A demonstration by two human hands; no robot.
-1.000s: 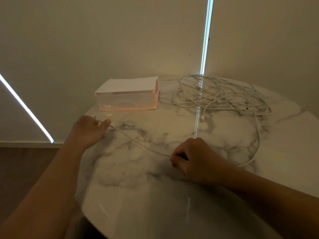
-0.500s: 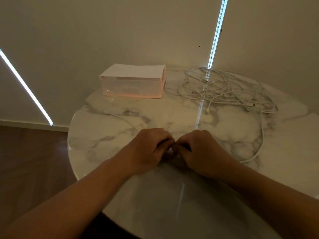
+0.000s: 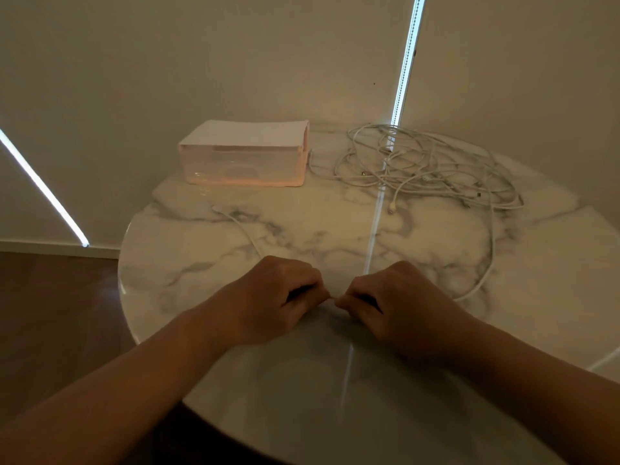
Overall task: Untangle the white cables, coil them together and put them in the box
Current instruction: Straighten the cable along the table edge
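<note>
A tangle of white cables [image 3: 426, 166] lies at the back right of the round marble table [image 3: 335, 380]. One white cable [image 3: 243, 229] runs from near the box, under my left hand, between both hands, then loops out to the right and back up into the tangle. My left hand [image 3: 278, 297] and my right hand [image 3: 389, 298] sit side by side near the table's middle, fingertips close together, each pinching this cable. A translucent pinkish box [image 3: 245, 162] with a white lid on it stands at the back left.
The table stands against a beige wall. A bright vertical light strip [image 3: 407, 58] runs down the wall behind the tangle, and a slanted one [image 3: 40, 186] at the left. Dark wooden floor [image 3: 57, 313] shows left of the table.
My left hand let go of the cable end near the box and slid right to meet my right hand. That end now lies loose on the table. The hands have moved slightly apart.
</note>
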